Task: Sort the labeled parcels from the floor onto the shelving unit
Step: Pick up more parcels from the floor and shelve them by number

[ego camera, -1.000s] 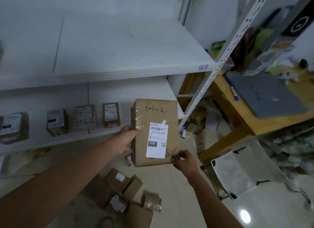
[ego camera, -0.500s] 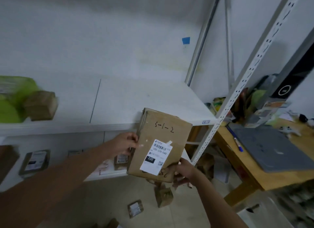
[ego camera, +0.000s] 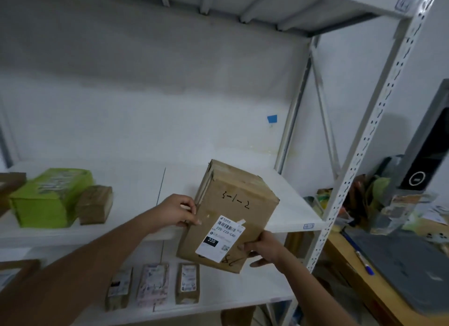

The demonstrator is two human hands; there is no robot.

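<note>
While the left grip [ego camera: 177, 212] pinches the parcel [ego camera: 230, 211] at its left edge and the right grip [ego camera: 263, 249] clasps its near corner, its long axis points toward the shelf [ego camera: 291, 204].

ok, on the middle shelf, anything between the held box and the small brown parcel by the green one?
Only bare shelf with a thin seam, plus the left hand gripping the box; head view.

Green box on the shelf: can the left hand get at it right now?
Probably not yet. The left hand grips the side of the cardboard parcel, which the right hand also holds. Once freed, the way looks open, though a small brown parcel sits between it and the green box.
</note>
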